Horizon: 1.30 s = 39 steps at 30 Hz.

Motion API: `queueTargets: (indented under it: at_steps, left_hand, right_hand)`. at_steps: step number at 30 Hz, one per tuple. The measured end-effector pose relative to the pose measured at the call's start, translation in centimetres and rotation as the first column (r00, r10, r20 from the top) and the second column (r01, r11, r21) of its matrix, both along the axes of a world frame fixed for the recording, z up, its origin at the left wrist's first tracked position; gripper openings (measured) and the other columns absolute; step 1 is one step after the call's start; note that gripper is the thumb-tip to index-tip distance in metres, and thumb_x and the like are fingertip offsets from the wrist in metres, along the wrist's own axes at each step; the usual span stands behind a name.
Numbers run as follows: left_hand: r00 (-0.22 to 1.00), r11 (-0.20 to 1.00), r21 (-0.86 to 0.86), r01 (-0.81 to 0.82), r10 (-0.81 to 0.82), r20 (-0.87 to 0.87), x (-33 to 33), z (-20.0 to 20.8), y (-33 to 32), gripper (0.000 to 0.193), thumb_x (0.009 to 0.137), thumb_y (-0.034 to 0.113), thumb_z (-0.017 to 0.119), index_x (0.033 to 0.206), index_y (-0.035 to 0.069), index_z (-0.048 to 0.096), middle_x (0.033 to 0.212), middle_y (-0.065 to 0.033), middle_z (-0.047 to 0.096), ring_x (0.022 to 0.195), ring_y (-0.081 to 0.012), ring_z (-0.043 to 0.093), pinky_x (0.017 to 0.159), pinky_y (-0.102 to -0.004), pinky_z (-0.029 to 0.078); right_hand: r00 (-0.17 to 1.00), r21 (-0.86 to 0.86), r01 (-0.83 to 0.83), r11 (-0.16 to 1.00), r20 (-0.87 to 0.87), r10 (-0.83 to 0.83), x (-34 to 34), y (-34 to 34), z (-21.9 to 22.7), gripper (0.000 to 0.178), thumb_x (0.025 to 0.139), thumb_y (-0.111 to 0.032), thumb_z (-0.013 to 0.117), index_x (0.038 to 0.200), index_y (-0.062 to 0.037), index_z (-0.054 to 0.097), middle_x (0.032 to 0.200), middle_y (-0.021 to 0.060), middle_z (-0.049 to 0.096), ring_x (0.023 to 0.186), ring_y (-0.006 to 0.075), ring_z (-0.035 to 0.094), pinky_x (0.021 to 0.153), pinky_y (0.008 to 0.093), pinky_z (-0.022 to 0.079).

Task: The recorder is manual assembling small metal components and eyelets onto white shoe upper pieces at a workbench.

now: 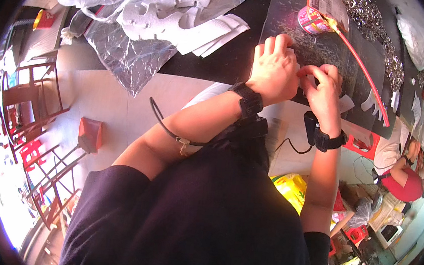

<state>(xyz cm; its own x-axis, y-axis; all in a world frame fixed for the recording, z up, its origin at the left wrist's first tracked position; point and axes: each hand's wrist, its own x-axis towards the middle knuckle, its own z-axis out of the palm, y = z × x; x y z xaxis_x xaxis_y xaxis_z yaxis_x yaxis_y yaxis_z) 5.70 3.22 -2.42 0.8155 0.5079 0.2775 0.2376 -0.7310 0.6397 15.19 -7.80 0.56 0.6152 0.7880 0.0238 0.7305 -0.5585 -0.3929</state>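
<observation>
My left hand (275, 70) is over the near edge of the dark table, its fingers curled and its back toward me. Close beside it on the right, my right hand (324, 92) has thumb and forefinger pinched together. The fingertips of both hands meet at something small that I cannot make out. Just beyond them stands a pink, printed tin (313, 21). A long, thin red stick (364, 69) with a yellowish end slants from the tin's top toward the table's right edge. Small white pieces (373, 102) lie to the right of my right hand.
Stacked white cut-out sheets (181, 26) and clear plastic bags (128, 49) cover the table's left part. Shiny metal chain-like pieces (368, 17) are heaped at the far right. Brown chairs (31, 96) stand on the floor at left. Another person in red (403, 183) sits at right.
</observation>
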Motion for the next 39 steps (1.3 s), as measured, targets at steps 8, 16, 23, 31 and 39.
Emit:
queueTargets:
  at_steps: [8, 16, 23, 31, 39]
  left_hand:
    - [1.000, 1.000, -0.006, -0.002, 0.002, -0.017, 0.0, 0.1, -0.1, 0.026, 0.067, 0.016, 0.059, 0.085, -0.002, 0.057, 0.111, -0.0142, 0.043, 0.103, -0.0314, 0.040, 0.083, -0.0421, 0.034]
    - [1.000, 0.999, 0.036, -0.026, 0.027, -0.008, 0.2, 0.3, -0.1, 0.017, 0.069, 0.014, 0.058, 0.081, 0.002, 0.058, 0.112, -0.0142, 0.045, 0.102, -0.0329, 0.043, 0.081, -0.0449, 0.037]
    - [1.000, 0.998, 0.065, -0.005, 0.005, -0.011, 0.1, -0.1, 0.1, 0.017, 0.067, 0.014, 0.061, 0.079, 0.004, 0.057, 0.113, -0.0130, 0.044, 0.102, -0.0335, 0.043, 0.082, -0.0450, 0.036]
    - [0.997, 0.998, 0.057, 0.030, -0.026, -0.070, 0.0, 0.2, 0.1, 0.019, 0.070, 0.014, 0.058, 0.084, 0.001, 0.057, 0.116, -0.0130, 0.041, 0.107, -0.0322, 0.040, 0.085, -0.0440, 0.034]
    - [0.996, 0.997, 0.072, 0.034, -0.028, -0.079, 0.1, 0.3, 0.1, 0.014, 0.070, 0.013, 0.059, 0.079, 0.004, 0.054, 0.117, -0.0127, 0.042, 0.106, -0.0330, 0.040, 0.084, -0.0448, 0.035]
  right_hand:
    - [1.000, -0.030, 0.002, 1.000, 0.031, -0.001, 0.0, 0.0, 0.1, 0.011, 0.072, -0.019, 0.066, 0.082, -0.0222, 0.067, 0.088, 0.0046, 0.046, 0.091, 0.0279, 0.046, 0.083, 0.0399, 0.038]
    - [0.996, 0.091, -0.001, 0.996, 0.090, -0.008, 0.3, -0.2, -0.8, 0.013, 0.068, -0.015, 0.064, 0.075, -0.0248, 0.067, 0.083, 0.0040, 0.047, 0.086, 0.0276, 0.047, 0.076, 0.0412, 0.039]
    - [0.996, 0.014, 0.068, 0.998, 0.052, -0.069, -0.4, 0.0, -0.3, 0.013, 0.067, -0.021, 0.066, 0.079, -0.0260, 0.067, 0.090, 0.0024, 0.047, 0.094, 0.0247, 0.045, 0.082, 0.0427, 0.036]
    - [0.995, 0.032, 0.067, 0.997, 0.068, -0.070, -0.3, -0.2, -0.6, 0.013, 0.067, -0.020, 0.067, 0.079, -0.0268, 0.067, 0.090, 0.0013, 0.045, 0.091, 0.0242, 0.044, 0.081, 0.0416, 0.036]
    - [0.995, 0.041, 0.086, 0.995, 0.052, -0.088, -0.4, -0.2, -0.8, 0.011, 0.068, -0.020, 0.068, 0.076, -0.0272, 0.067, 0.089, 0.0018, 0.041, 0.091, 0.0243, 0.042, 0.080, 0.0409, 0.034]
